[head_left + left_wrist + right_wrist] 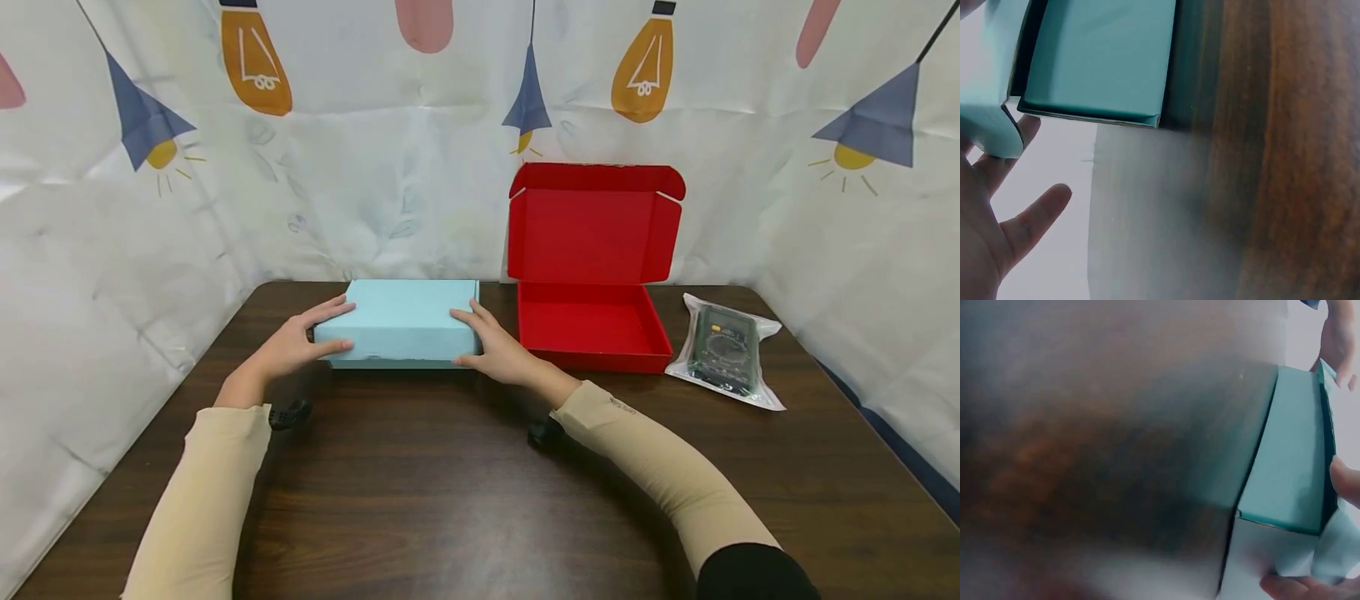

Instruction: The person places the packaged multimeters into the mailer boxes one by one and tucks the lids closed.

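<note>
A light blue cardboard box [405,321] lies near the table's back edge, its lid lowered over the base. My left hand [292,343] holds the lid's left end, thumb by the front corner. In the left wrist view, fingers of the left hand [985,231] reach behind a bent flap [997,134], while one finger stands clear. At the other end, my right hand [498,350] holds the lid's right front corner. The right wrist view shows its thumb [1346,482] on the lid and fingertips [1288,587] by the side flap. A dark gap shows between lid and front wall.
To the right stands a red cardboard box [596,321], its lid raised against the patterned curtain [420,167]. A multimeter [723,350] in a clear plastic bag lies beyond it. The dark wooden table [420,492] stretches in front.
</note>
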{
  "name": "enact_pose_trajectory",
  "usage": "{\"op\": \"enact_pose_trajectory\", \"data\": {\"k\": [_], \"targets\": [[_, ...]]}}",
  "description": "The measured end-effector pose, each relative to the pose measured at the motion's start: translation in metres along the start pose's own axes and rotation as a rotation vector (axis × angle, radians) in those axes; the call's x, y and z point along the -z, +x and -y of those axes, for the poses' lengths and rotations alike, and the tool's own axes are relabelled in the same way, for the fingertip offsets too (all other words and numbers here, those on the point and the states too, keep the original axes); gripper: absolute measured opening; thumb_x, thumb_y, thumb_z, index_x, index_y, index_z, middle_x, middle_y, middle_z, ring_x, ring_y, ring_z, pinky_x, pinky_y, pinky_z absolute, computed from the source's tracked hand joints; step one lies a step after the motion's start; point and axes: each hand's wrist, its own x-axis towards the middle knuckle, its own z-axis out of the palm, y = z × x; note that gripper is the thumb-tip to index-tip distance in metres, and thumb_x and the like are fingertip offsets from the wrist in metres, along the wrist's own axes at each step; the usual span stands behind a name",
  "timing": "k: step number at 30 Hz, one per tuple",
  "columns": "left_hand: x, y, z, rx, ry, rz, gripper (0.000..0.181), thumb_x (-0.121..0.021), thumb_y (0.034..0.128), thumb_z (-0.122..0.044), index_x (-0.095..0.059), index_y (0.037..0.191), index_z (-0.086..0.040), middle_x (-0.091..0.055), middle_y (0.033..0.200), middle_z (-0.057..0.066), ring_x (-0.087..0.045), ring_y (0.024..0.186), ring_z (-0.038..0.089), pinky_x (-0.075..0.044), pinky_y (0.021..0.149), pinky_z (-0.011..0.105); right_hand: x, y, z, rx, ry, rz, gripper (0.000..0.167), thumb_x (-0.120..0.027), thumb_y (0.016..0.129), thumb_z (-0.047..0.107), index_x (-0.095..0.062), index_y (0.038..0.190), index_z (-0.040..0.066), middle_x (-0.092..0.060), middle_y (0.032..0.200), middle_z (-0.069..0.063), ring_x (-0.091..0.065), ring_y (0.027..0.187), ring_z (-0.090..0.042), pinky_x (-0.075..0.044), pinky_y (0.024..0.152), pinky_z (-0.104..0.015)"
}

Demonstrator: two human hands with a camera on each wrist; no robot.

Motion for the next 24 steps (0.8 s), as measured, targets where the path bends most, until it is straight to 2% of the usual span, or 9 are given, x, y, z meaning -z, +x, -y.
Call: {"op": "enact_pose_trajectory", "data": {"k": [6, 10, 18, 24], "targets": [[0.006, 0.007, 0.005, 0.020, 0.035, 0.015, 0.075, -0.077, 0.0936, -0.024, -0.042, 0.158, -0.009, -0.021, 0.168, 0.016, -0.019, 0.151, 0.044, -0.028, 0.110, 0.068, 0.006, 0.007, 0.000, 0.012, -0.032, 0.072, 0.083, -0.073, 0.097, 0.019, -0.023, 0.164, 0.019, 0.002, 0.171, -0.011, -0.010, 0.154, -0.029, -0.044, 0.109, -0.049], [0.009, 0.009, 0.008, 0.026, 0.046, 0.009, 0.077, -0.078, 0.0921, -0.023, -0.042, 0.158, -0.008, -0.022, 0.168, 0.016, -0.020, 0.151, 0.045, -0.028, 0.110, 0.069, 0.005, 0.013, 0.002, -0.006, -0.046, 0.082, 0.084, -0.072, 0.097, 0.020, -0.022, 0.165, 0.021, 0.003, 0.171, -0.010, -0.012, 0.154, -0.029, -0.044, 0.109, -0.047], [0.010, 0.008, 0.017, 0.030, 0.040, -0.003, 0.077, -0.078, 0.0921, -0.022, -0.041, 0.158, -0.007, -0.022, 0.168, 0.017, -0.020, 0.151, 0.045, -0.029, 0.109, 0.066, -0.001, 0.025, 0.001, -0.016, -0.035, 0.106, 0.085, -0.072, 0.098, 0.020, -0.020, 0.165, 0.021, 0.007, 0.172, -0.007, -0.008, 0.155, -0.027, -0.042, 0.111, -0.046], [0.007, 0.005, 0.023, 0.037, 0.022, 0.002, 0.076, -0.077, 0.0926, -0.019, -0.040, 0.158, -0.005, -0.020, 0.168, 0.018, -0.014, 0.152, 0.046, -0.023, 0.111, 0.070, -0.004, 0.029, -0.002, -0.020, -0.030, 0.158, 0.087, -0.070, 0.099, 0.019, -0.015, 0.166, 0.021, 0.014, 0.171, -0.007, -0.004, 0.156, -0.027, -0.040, 0.113, -0.044]]}}
